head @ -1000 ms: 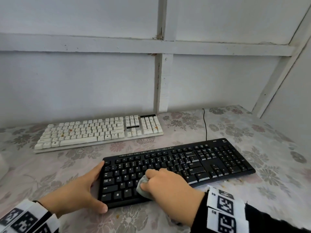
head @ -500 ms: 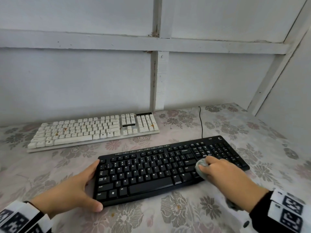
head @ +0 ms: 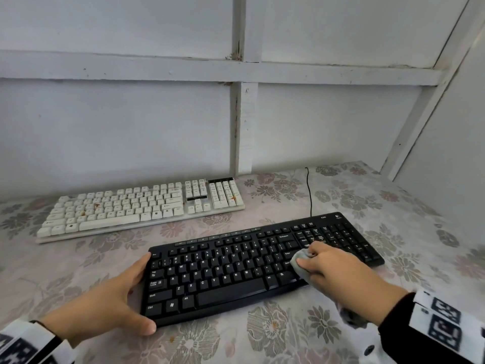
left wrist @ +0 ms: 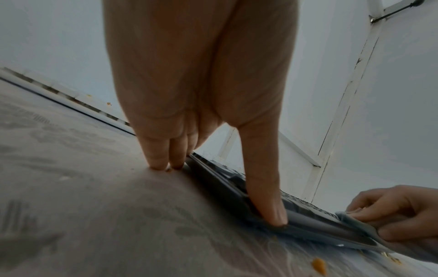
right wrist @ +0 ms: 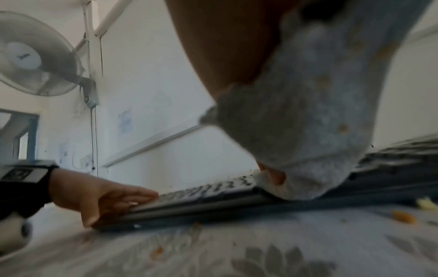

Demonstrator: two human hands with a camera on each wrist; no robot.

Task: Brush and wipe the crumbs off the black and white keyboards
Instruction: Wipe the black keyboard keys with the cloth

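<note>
The black keyboard (head: 223,269) lies in front of me on the flowered tablecloth. Behind it to the left is the white keyboard (head: 131,208), with orange crumbs (head: 97,205) on its keys. My left hand (head: 139,292) braces the black keyboard's left end, with straight fingers along the side and the thumb at the front corner. My right hand (head: 307,258) grips a grey cloth (head: 299,269) and presses it on the keys near Enter and Shift. The right wrist view shows the cloth (right wrist: 308,131) speckled with crumbs and touching the black keyboard (right wrist: 201,204).
Orange crumbs (right wrist: 403,216) lie on the tablecloth (head: 288,332) in front of the black keyboard. A black cable (head: 309,190) runs from it to the white panelled wall (head: 131,127) right behind the table. A side wall closes in on the right. A fan (right wrist: 35,54) is mounted high up.
My right hand swept the cloth rightward over the black keyboard from its left keys, then came back slightly to the Enter area. The left hand stayed at the left end.
</note>
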